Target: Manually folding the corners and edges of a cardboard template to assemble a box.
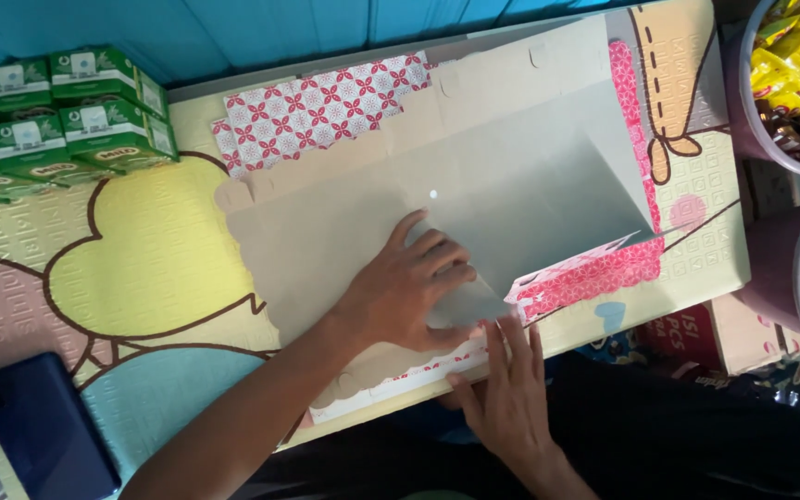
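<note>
flat cardboard box blank (474,194) pressed by both hands, palms flat, unclenched; green cartons (67,116), phone (43,426) nearby.

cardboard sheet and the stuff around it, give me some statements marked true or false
1. Both hands press on the flat grey cardboard sheet. True: the left hand lies flat on it and the right hand rests at its near edge.
2. The sheet's outer side is plain blue. False: the folded flaps show a red and white pattern.
3. A dark blue phone lies on the mat at the lower left. True.
4. The green cartons sit on top of the cardboard. False: they stand apart from it, at the upper left on the mat.
5. The tubs at the right hold wrapped packets. True.
</note>
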